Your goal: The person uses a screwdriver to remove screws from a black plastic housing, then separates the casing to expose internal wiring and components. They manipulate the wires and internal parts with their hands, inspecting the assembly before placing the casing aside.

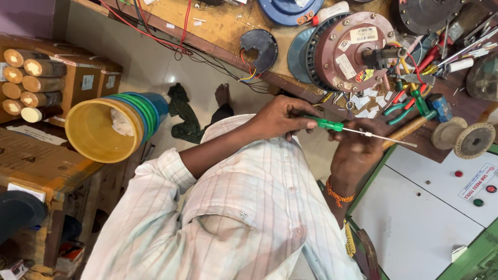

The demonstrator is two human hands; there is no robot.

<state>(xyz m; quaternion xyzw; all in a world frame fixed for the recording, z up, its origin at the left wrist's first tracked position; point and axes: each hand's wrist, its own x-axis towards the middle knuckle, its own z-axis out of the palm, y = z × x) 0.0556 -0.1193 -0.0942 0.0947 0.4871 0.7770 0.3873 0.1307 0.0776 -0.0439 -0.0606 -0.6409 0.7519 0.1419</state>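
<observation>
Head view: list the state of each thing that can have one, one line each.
Left hand: gripping the green screwdriver handle.
Right hand: closed around a wooden handle.
Green screwdriver: held level, shaft pointing right.
Motor: lying on the bench, shaft up.
Yellow bucket: tipped sideways, nested in others.
Wire spool: bare, lying on its side.

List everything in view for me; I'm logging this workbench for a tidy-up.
screwdriver: one, green handle, held between both hands
motor: one, maroon round housing, on the bench
pliers: one, green grips, right of the motor
spool: one, wooden, bench's right end
buckets: one stack, yellow, green and blue, lying at left
rolls: several, tan, stacked far left
cabinet: one, white top with red and green buttons, lower right
left hand: grips the handle
right hand: by the shaft, orange wrist thread
</observation>
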